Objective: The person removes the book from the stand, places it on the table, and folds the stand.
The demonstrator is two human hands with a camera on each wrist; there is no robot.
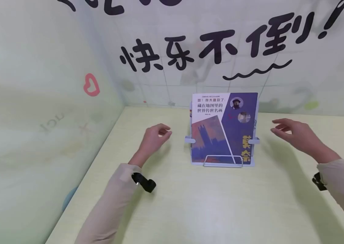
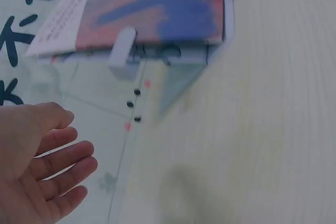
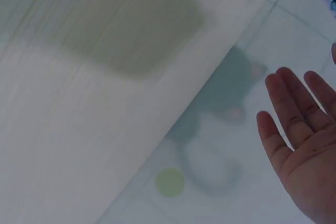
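A book (image 1: 210, 135) with a blue, white and orange cover leans upright on a white book stand (image 1: 223, 165). Side clips (image 1: 190, 139) of the stand reach over both cover edges, and a wire rest crosses its foot. My left hand (image 1: 157, 137) hovers left of the book, apart from it, fingers relaxed and slightly bent. On the other side, my right hand (image 1: 295, 135) is held in the air with loose fingers, also apart from the book. In the left wrist view the left palm (image 2: 31, 166) holds nothing; the right wrist view shows the right palm (image 3: 310, 140) bare too.
The pale wooden table (image 1: 208, 210) meets a back wall (image 1: 166, 91) with large black characters. A left side wall (image 1: 38, 118) bears a pink heart. Black straps with small devices (image 1: 144, 182) sit on both wrists. Something blue (image 1: 69, 199) shows at the table's left edge.
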